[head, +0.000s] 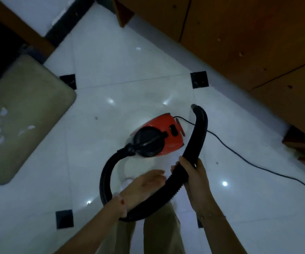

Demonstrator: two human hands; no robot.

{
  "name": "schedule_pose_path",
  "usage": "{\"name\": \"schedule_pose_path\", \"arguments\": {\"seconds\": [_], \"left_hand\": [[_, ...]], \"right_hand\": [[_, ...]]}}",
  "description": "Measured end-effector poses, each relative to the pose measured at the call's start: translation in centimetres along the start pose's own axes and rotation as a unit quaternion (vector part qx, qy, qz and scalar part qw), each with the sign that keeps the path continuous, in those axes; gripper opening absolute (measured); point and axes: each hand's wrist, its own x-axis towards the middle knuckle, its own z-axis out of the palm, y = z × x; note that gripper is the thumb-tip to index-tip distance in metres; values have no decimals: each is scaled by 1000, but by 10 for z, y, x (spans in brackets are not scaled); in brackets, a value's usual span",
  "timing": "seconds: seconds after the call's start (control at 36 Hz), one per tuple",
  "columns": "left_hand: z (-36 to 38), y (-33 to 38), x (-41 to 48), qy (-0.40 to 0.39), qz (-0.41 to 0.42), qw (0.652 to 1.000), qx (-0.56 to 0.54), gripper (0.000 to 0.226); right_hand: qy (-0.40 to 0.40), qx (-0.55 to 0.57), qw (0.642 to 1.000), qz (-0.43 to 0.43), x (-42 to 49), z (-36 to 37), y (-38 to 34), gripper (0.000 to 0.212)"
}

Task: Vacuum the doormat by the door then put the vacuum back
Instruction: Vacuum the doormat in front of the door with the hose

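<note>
A small red vacuum [168, 133] with a black round lid sits on the white tiled floor in the middle of the view. Its black ribbed hose [107, 173] loops from the lid down, around and back up to a free end [196, 108]. My right hand [190, 173] is shut on the hose partway along. Just left of it, my left hand [144, 182] is flat with fingers apart, above the loop, holding nothing. The beige doormat [25, 114] lies at the left by a dark doorway, with several white scraps on it.
A black power cord [258, 166] runs from the vacuum across the floor to the right edge. Wooden furniture [248, 39] fills the upper right. My legs in beige trousers [159, 233] stand below the hose. Black inset tiles [199, 79] mark the floor corners.
</note>
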Motion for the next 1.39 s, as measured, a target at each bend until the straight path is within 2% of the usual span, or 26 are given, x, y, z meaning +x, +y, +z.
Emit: {"name": "schedule_pose_path", "arguments": {"seconds": [0.03, 0.08, 0.14, 0.22, 0.28, 0.39, 0.47, 0.5, 0.58, 0.64, 0.72, 0.86, 0.94, 1.06, 1.19, 1.39], "left_hand": [[5, 0, -18, 5, -16, 999, -37, 31], [9, 4, -38, 13, -22, 999, -31, 38], [7, 7, -54, 77, -23, 996, -28, 41], [-7, 4, -67, 165, -69, 982, -56, 36], [-17, -1, -73, 201, -85, 974, -63, 35], [-34, -16, -90, 257, -111, 955, -103, 33], [-45, -34, -104, 309, -123, 932, -146, 30], [-50, -39, -111, 326, -125, 922, -169, 31], [-68, -55, -129, 368, -125, 891, -234, 22], [-81, -68, -138, 383, -132, 870, -282, 14], [-107, -89, -149, 412, -140, 845, -312, 14], [-151, -121, -162, 415, -143, 810, -388, 27], [-175, -144, -164, 427, -163, 789, -410, 25], [-215, -169, -171, 420, -143, 760, -475, 22], [-258, -200, -178, 424, -117, 727, -528, 17], [-293, -219, -169, 410, -96, 694, -584, 23]], "right_hand": [[-14, -13, 1000, 4, -3, 10, -3, 28], [-44, -39, 998, 7, -7, 31, -9, 30], [-79, -49, 996, 7, -11, 55, -14, 26], [-119, -87, 989, 2, -12, 87, -16, 20], [-142, -118, 983, 4, -12, 105, -14, 25], [-185, -227, 956, 18, -13, 141, -6, 18], [-190, -301, 934, 36, -15, 173, 7, 53], [-197, -307, 930, 43, -14, 185, 13, 57], [-221, -327, 917, 53, -16, 225, 32, 41], [-250, -344, 903, 58, -17, 253, 47, 40], [-276, -364, 888, 58, -15, 296, 69, 43], [-301, -381, 872, 66, -10, 365, 107, 43], [-306, -390, 866, 69, -9, 406, 127, 43], [-317, -404, 855, 77, -12, 461, 153, 38], [-329, -487, 808, 28, -6, 522, 190, 35], [-344, -554, 758, 0, 12, 567, 215, 39]]}}
